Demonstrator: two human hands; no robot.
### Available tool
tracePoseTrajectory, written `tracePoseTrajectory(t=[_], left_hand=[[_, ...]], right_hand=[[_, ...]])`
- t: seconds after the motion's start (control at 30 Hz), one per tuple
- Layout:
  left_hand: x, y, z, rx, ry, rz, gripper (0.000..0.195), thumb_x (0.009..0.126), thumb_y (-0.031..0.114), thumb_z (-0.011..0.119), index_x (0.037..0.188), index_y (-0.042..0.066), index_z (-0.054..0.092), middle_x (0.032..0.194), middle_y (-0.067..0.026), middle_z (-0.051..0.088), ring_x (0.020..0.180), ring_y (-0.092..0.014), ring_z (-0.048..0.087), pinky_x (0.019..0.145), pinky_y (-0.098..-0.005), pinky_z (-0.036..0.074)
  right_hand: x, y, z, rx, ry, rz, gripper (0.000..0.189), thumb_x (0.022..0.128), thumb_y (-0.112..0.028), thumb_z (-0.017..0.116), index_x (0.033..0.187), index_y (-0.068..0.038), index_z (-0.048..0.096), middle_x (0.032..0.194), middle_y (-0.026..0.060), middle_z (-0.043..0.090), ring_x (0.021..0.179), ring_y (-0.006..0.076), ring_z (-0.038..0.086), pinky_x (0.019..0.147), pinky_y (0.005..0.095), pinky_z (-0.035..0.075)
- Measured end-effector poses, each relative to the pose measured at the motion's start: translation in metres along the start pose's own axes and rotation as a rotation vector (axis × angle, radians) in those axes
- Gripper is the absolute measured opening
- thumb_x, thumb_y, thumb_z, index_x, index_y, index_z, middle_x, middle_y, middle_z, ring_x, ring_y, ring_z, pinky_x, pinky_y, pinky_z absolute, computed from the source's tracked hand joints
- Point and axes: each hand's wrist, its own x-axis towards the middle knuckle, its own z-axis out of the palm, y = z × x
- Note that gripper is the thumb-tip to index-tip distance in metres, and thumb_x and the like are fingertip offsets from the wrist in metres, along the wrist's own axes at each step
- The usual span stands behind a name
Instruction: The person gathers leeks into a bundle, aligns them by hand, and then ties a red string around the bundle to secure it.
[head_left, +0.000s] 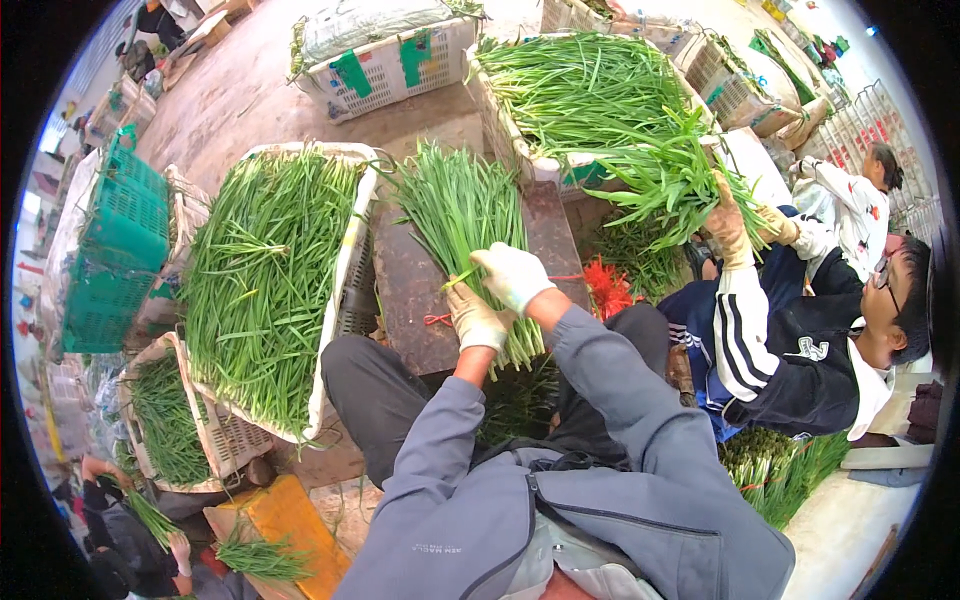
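Note:
A thick bunch of long green leafy stalks, like Chinese chives (469, 202), lies over a dark flat board (412, 300), its pale cut ends towards my lap. My left hand (477, 319), in a whitish glove, is wrapped around the bunch near the lower stalks. Above it my right hand (514, 276), also gloved, has its fingers together at a single yellowish-green leaf (459, 279) on the bunch's left side. A red tie (438, 320) lies on the board by my left hand. A heap of red ties (606, 289) is beyond the board's right edge.
A large crate of loose stalks (330, 300) stands on the left, another crate (517, 142) at the upper right. On the right a seated co-worker (795, 352) holds a leafy bunch (675, 187) in gloved hands, close to the board. More crates and people are farther off.

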Motion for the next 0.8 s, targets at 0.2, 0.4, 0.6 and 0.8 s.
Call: tracePoseTrajectory(t=[0.2,0.4,0.6,0.8], left_hand=[[-0.005,0.028,0.000,-0.066,-0.001,0.000,0.130,0.060,0.035,0.088,0.151,-0.006,0.005,0.155,-0.0301,0.019,0.145,-0.042,0.021,0.121,-0.0425,0.022],[-0.007,0.018,-0.005,-0.012,0.022,-0.064,0.127,0.063,0.034,0.086,0.150,-0.009,0.005,0.154,-0.0295,0.020,0.145,-0.040,0.021,0.121,-0.0406,0.021],[-0.007,0.026,-0.002,-0.043,0.007,-0.050,0.126,0.066,0.034,0.085,0.152,-0.007,0.003,0.155,-0.0304,0.018,0.146,-0.042,0.019,0.122,-0.0421,0.019],[-0.007,0.025,0.000,-0.010,0.008,-0.053,0.126,0.066,0.037,0.084,0.152,-0.006,0.003,0.156,-0.0289,0.017,0.147,-0.040,0.017,0.122,-0.0408,0.018]], right_hand=[[0.057,0.056,-0.047,0.274,0.448,0.188,0.018,0.082,-0.023,0.067,0.087,-0.007,0.071,0.090,0.0164,0.068,0.090,0.0341,0.064,0.082,0.0421,0.051],[0.017,-0.004,-0.126,0.792,0.335,0.238,0.017,0.092,-0.014,0.063,0.104,-0.002,0.063,0.085,0.0034,0.065,0.075,0.0093,0.059,0.069,0.0250,0.049],[-0.062,0.002,-0.106,0.901,0.220,0.309,0.012,0.093,-0.012,0.060,0.100,-0.002,0.061,0.080,0.0050,0.064,0.066,0.0114,0.059,0.062,0.0269,0.050],[-0.086,0.022,-0.044,0.642,0.069,0.327,0.019,0.089,-0.017,0.063,0.098,-0.001,0.065,0.085,0.0139,0.069,0.075,0.0223,0.067,0.071,0.0342,0.053]])
